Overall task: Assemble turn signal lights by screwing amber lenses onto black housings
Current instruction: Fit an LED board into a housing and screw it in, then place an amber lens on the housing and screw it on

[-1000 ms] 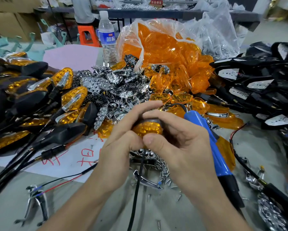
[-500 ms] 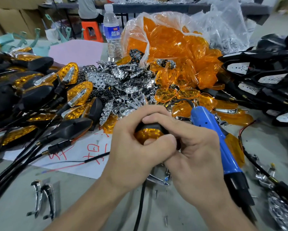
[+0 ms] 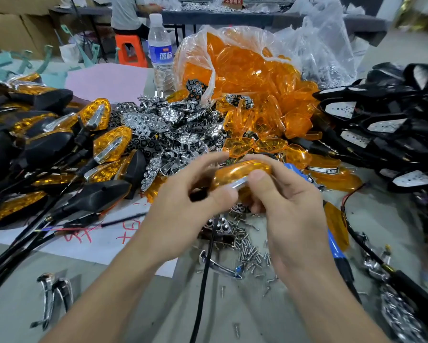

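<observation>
Both hands meet just below the centre of the frame around one light. At far left a heap of finished lights [image 3: 47, 144] shows how flush a seated lens should sit. The left hand [image 3: 190, 199], blurred by motion, curls its fingers round the left end of the unit. A dark part there, probably the black housing [image 3: 197, 194], shows between thumb and fingers. The amber lens [image 3: 242, 172] spans the gap between the hands, with a chrome strip [image 3: 239, 183] along its near edge. Lower in the frame, loose screws [image 3: 247, 246] lie heaped. The right hand [image 3: 292, 206] grips the right end, thumb pressing on the strip and the other fingers curled underneath. Behind it lies the blue screwdriver [image 3: 336, 246], apparently gripped by neither hand.

The step looks like seating the lens on the housing before a screw goes in. To do it well, the person should press evenly until the rim closes all round and keep the left grip firm so nothing slips. Only then should the right hand let go to fetch a screw and the driver. Spare housings [image 3: 393, 125] wait at far right.
</observation>
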The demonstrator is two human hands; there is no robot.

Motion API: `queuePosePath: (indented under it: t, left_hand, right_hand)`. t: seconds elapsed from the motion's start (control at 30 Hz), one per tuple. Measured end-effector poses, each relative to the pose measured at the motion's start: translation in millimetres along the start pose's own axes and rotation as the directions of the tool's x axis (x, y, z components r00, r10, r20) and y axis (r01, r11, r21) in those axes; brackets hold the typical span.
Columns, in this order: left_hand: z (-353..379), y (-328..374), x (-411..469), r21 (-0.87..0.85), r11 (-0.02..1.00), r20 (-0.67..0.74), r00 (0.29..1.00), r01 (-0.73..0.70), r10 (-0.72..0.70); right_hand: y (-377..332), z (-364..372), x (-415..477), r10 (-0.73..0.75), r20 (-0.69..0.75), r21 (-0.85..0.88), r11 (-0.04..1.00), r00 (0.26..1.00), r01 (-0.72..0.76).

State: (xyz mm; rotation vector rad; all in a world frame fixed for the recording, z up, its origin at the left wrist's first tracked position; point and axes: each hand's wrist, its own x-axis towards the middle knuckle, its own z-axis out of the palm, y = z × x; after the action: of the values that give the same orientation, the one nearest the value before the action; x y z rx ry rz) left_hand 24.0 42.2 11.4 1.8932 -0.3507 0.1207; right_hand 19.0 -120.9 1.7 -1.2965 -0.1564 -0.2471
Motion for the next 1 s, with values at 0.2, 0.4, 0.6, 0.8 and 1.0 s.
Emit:
queuePosePath:
  t: [0.2, 0.4, 0.6, 0.8, 1.0]
  left_hand:
    - [-26, -7, 12, 0.26, 0.966, -0.351, 0.932, 0.005, 0.09]
    - [-135, -32, 34, 0.618, 0.719, -0.538, 0.838, 0.318, 0.092]
    - [-145, -56, 42, 0.787, 0.521, -0.477, 0.861, 0.33, 0.175]
    - [-139, -89, 45, 0.849, 0.445, -0.41, 0.887, 0.286, 0.212]
    - [-177, -94, 66, 0.822, 0.449, -0.484, 0.845, 0.35, 0.227]
  right_hand:
    - [5, -6, 4, 0.297, 0.092, -0.001, 0.954, 0.95, -0.299]
    - [10, 1, -2, 0.306, 0.102, -0.424, 0.874, 0.946, -0.237]
    - [17, 11, -1, 0.303, 0.134, -0.489, 0.848, 0.943, -0.203]
    - [25, 42, 10, 0.208, 0.147, -0.605, 0.792, 0.967, -0.078]
    - [38, 75, 56, 0.225, 0.329, -0.889, 0.402, 0.917, 0.22]
